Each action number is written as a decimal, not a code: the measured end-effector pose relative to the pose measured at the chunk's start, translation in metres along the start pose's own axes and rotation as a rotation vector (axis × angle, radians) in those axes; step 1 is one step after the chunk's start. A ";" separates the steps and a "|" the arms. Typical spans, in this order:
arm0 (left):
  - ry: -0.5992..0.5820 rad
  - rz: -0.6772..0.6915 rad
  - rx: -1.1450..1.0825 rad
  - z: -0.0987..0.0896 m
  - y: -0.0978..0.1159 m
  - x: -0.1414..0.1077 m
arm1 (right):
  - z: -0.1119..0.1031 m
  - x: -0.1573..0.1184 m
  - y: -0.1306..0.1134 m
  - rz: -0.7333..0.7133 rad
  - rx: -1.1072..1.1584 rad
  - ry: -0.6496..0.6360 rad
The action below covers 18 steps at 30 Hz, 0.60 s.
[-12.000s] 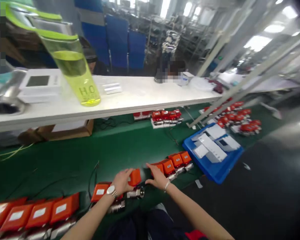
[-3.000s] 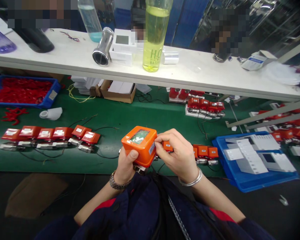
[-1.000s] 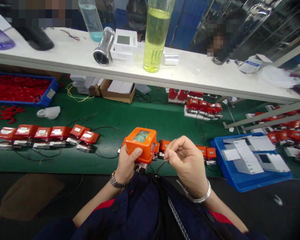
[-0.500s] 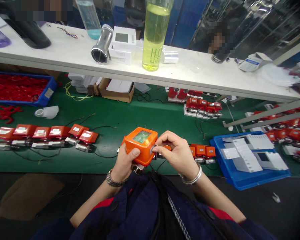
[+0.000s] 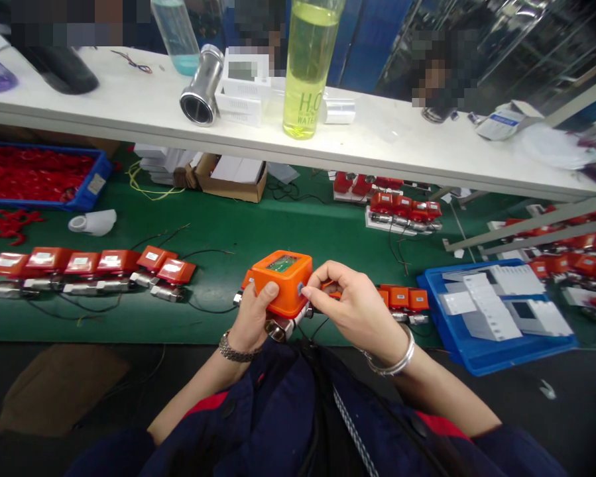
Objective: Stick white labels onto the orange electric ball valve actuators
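Observation:
An orange box-shaped device (image 5: pixel 288 286) with a clear window on top and a metal valve body below is held over the front edge of the green table. My left hand (image 5: pixel 252 317) grips it from the left, thumb on its near face. At its right side, my right hand (image 5: pixel 345 295) has thumb and index finger pinched against a small blue-grey patch (image 5: pixel 301 289). Whether the fingertips hold anything is too small to tell. Behind my hands, more orange devices (image 5: pixel 400 297) stand in a row, partly hidden.
Red devices (image 5: pixel 81 264) with cables line the left. A blue tray (image 5: pixel 481 364) with white housings lies right; a blue bin (image 5: pixel 86 199) of red parts stands far left. Across the back runs a white shelf (image 5: pixel 248 142) bearing a yellow-green bottle (image 5: pixel 307 73) and metal tube. People are behind it.
The orange device has tilted, so its right side and the patch on it show more. My right hand has shifted slightly down and right, its fingertips still at that side.

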<state>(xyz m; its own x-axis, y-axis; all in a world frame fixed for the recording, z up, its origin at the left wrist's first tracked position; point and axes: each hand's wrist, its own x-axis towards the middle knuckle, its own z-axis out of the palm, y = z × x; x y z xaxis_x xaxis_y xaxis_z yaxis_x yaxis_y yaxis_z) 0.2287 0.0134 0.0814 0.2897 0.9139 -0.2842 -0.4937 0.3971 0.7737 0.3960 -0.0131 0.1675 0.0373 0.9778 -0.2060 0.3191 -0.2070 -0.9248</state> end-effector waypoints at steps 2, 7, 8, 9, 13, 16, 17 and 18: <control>-0.011 0.003 -0.017 0.000 0.000 0.001 | -0.002 0.001 -0.005 0.063 0.110 -0.046; -0.036 0.042 0.012 0.001 -0.001 0.002 | -0.003 0.003 -0.011 0.079 0.208 -0.086; -0.035 0.063 0.027 0.002 -0.001 0.003 | -0.003 0.002 -0.011 0.050 0.156 -0.055; -0.029 0.083 0.039 0.002 0.000 0.003 | -0.002 0.001 -0.011 0.021 0.106 -0.024; -0.012 0.126 0.058 0.004 0.001 0.004 | -0.002 -0.003 -0.011 -0.029 0.079 0.005; -0.034 0.139 0.074 0.006 0.000 0.003 | -0.005 -0.011 -0.018 -0.044 0.075 -0.016; -0.034 0.141 0.077 0.006 0.000 0.003 | -0.007 -0.014 -0.021 -0.061 0.057 -0.019; -0.023 0.138 0.075 0.006 0.000 0.003 | -0.010 -0.017 -0.025 -0.082 0.038 -0.025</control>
<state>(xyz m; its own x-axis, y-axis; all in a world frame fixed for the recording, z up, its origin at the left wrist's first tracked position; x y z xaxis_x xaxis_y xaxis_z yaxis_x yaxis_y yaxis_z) 0.2350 0.0157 0.0836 0.2425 0.9569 -0.1598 -0.4674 0.2596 0.8451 0.3963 -0.0244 0.1977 -0.0109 0.9906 -0.1364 0.2843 -0.1277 -0.9502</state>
